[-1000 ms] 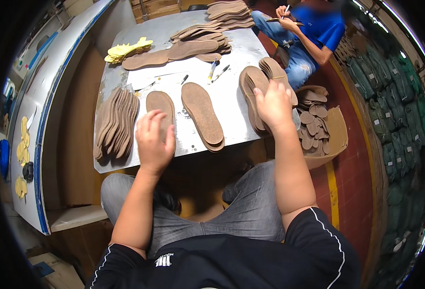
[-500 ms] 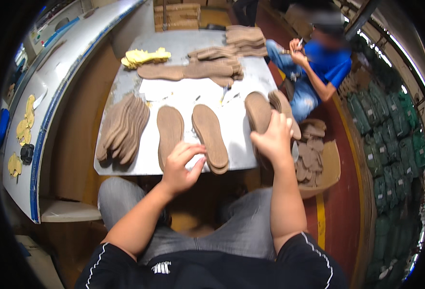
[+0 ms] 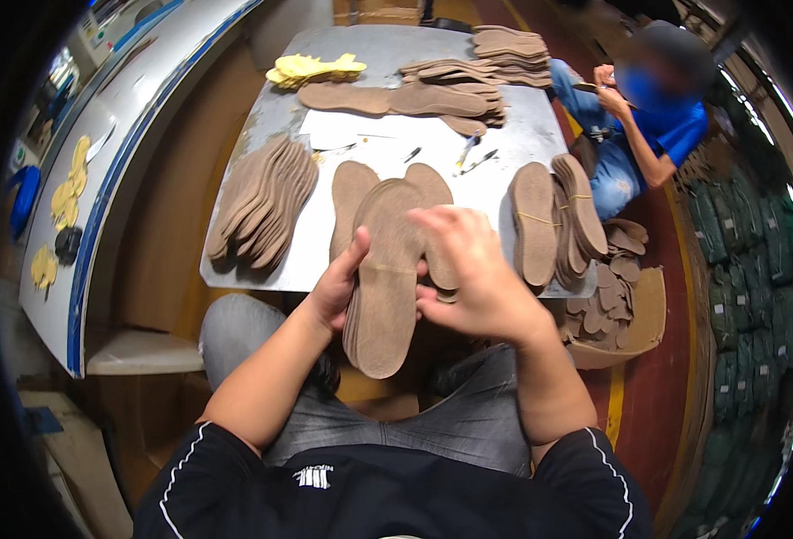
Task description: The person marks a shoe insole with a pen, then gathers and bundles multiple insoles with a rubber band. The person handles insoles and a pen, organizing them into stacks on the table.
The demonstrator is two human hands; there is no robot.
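Note:
A stack of brown insoles (image 3: 383, 305) is held upright over the table's near edge, a thin pale line crossing its middle. My left hand (image 3: 335, 286) grips the stack, thumb along its left edge and fingertips showing at the right. At its right side is my right hand (image 3: 482, 283), fingers stretched and apart, fingertips over or touching the upper edge; contact is unclear. Behind it on the table lie a left insole (image 3: 347, 193) and a right insole (image 3: 432, 187), both partly hidden. Farther right are insole bundles (image 3: 534, 225) with thin yellowish bands.
A fanned insole pile (image 3: 261, 207) lies left on the table (image 3: 369, 40). Farther back are more insoles (image 3: 441, 97), yellow pieces (image 3: 315, 68), white paper (image 3: 374, 128) and pens (image 3: 468, 153). A box of brown pieces (image 3: 643, 310) and a seated person (image 3: 675, 117) are at right.
My right hand has moved left from the right-hand bundles to the middle. My left hand has taken hold of an insole stack, now raised before me. The view has shifted.

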